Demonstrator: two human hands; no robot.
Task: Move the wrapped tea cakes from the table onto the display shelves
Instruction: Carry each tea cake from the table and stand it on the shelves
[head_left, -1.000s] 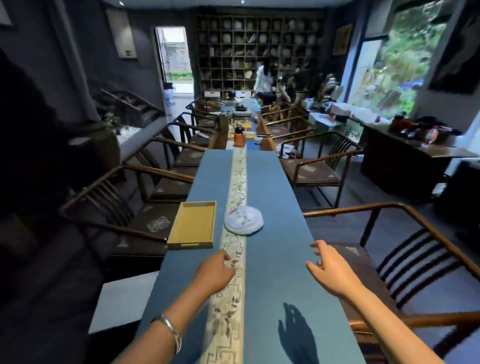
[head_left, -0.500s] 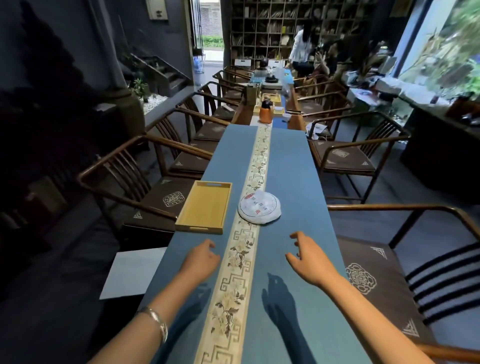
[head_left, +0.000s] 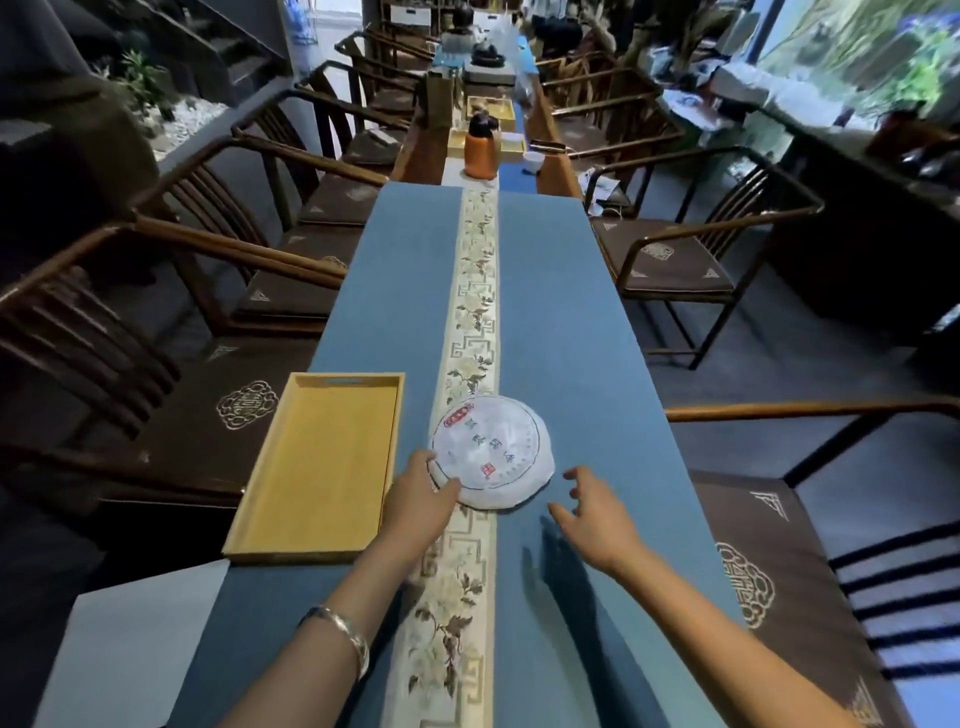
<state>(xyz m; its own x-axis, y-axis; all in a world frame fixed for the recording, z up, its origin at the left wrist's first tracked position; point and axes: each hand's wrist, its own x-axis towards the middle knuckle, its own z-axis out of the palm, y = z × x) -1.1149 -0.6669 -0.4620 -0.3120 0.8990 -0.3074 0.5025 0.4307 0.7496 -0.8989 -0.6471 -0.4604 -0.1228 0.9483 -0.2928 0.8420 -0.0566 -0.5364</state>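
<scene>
Blue cloth with a pale embroidered runner (head_left: 470, 332) covered the long surface (head_left: 566, 322), which ran between rows of dark wooden chairs. One wrapped tea cake (head_left: 491, 453) lay flat on the runner at the near end, just beside an empty yellow tray (head_left: 317, 467) to its left.

The cake looked like a stiff pressed disc in thin white paper; likely fairly heavy for its size, firm through the body, but with a wrapper that could tear or slide. Taking it by opposite edges, fingers under the rim, seemed safest.

The left hand (head_left: 421, 499) touched the cake's near-left edge, fingers curled against the rim without a full grip. The right hand (head_left: 589, 512) hovered near the cake's right side, fingers spread and holding nothing.

Half a second earlier both hands had been short of the cake and apart from it; they had since moved forward, and the view had tilted down and closer.
</scene>
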